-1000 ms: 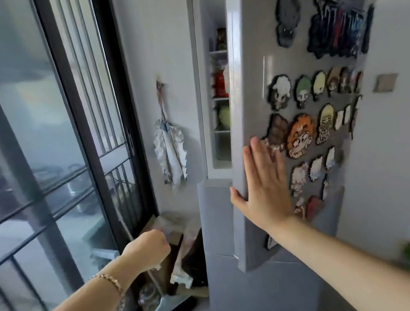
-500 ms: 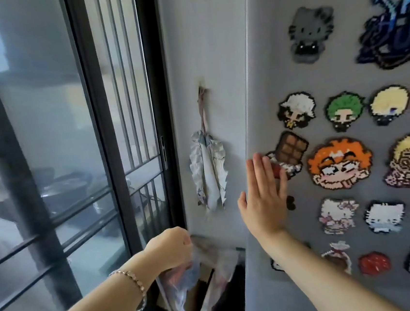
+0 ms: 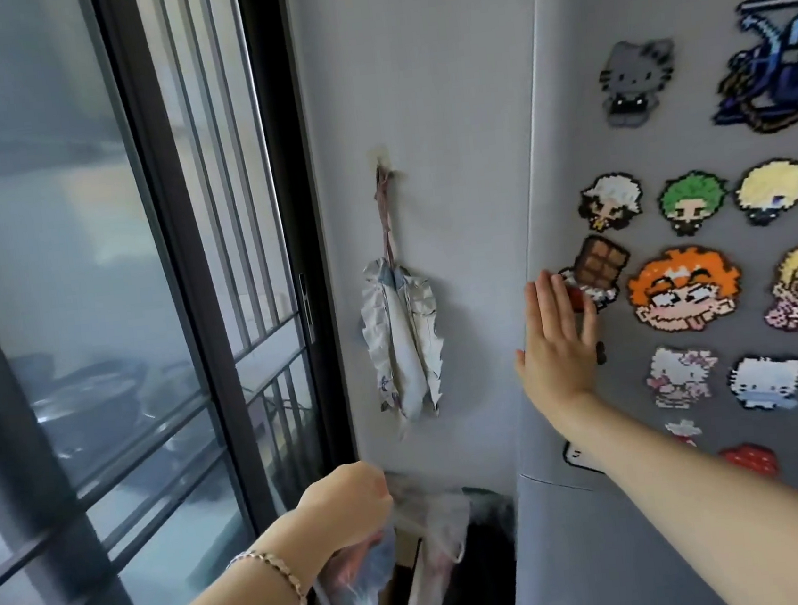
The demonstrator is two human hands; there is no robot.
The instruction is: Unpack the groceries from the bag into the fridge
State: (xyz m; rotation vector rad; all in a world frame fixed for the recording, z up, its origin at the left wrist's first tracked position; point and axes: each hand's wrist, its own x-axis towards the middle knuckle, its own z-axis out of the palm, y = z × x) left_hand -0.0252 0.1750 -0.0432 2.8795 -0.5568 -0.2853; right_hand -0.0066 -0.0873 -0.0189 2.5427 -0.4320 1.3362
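Note:
The grey fridge door (image 3: 688, 74) fills the right side and looks closed against the cabinet; nothing of the inside shows. My right hand (image 3: 556, 345) lies flat against the door near its left edge, fingers straight and pointing up. My left hand (image 3: 347, 507) is curled in a fist low in the middle, gripping the top of a clear plastic bag (image 3: 363, 587) that hangs below it with blurred red and blue contents. A bracelet sits on that wrist.
Several pixel-bead magnets (image 3: 681, 290) cover the fridge door. A folded cloth bundle (image 3: 404, 346) hangs from a wall hook left of the fridge. A dark-framed sliding glass door (image 3: 216, 272) with bars stands at the left. More plastic bags and dark items (image 3: 464, 566) fill the floor gap.
The fridge door swung from open, with shelves showing, to closed under my right palm. My view moved closer. My left hand stayed low with the bag.

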